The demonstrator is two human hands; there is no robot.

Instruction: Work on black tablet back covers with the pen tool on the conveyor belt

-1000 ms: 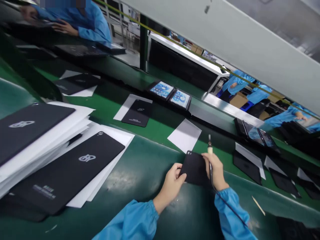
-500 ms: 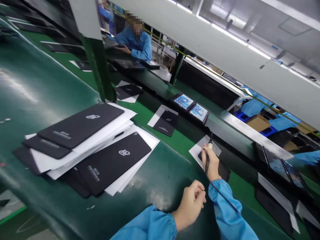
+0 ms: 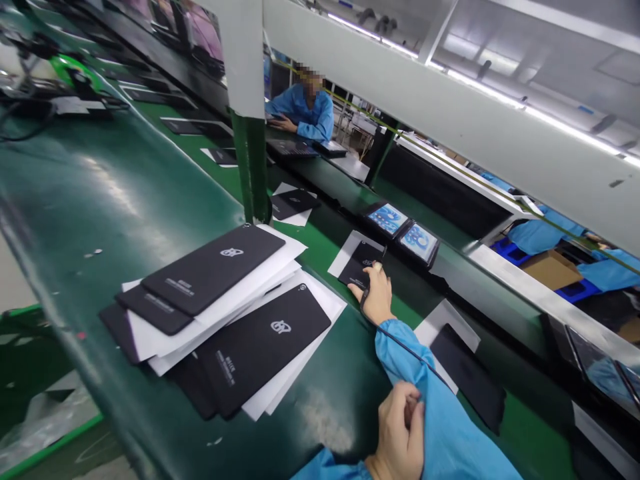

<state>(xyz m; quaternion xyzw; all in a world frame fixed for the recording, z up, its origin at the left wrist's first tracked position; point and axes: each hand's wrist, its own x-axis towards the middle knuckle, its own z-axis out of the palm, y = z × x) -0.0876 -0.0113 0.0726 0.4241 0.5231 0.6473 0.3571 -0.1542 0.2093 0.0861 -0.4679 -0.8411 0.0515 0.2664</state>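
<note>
My right hand (image 3: 379,299) reaches over a black tablet back cover (image 3: 357,259) lying on a white sheet on the green belt. It grips a pen-like tool (image 3: 377,266) with a cream collar, whose black cord (image 3: 407,347) trails along my blue sleeve. Fingers hide most of the tool, and whether it touches the cover I cannot tell. My left hand (image 3: 403,427) is loosely curled near the bench's front, beside my right sleeve, with nothing visible in it. To its left, black back covers (image 3: 270,347) lie stacked with white sheets (image 3: 295,250) between them.
More covers on sheets line the green belt (image 3: 313,257), including a dark cover (image 3: 467,373) at right. Two devices with lit screens (image 3: 420,241) stand on the ledge behind. A green-and-white post (image 3: 250,160) rises past the stack. A co-worker in blue (image 3: 313,113) sits beyond.
My right hand with the corded tool has moved left from one cover to the neighbouring one. My left hand stays curled, now lower in view. The view has swung, shifting the scene rightward.
</note>
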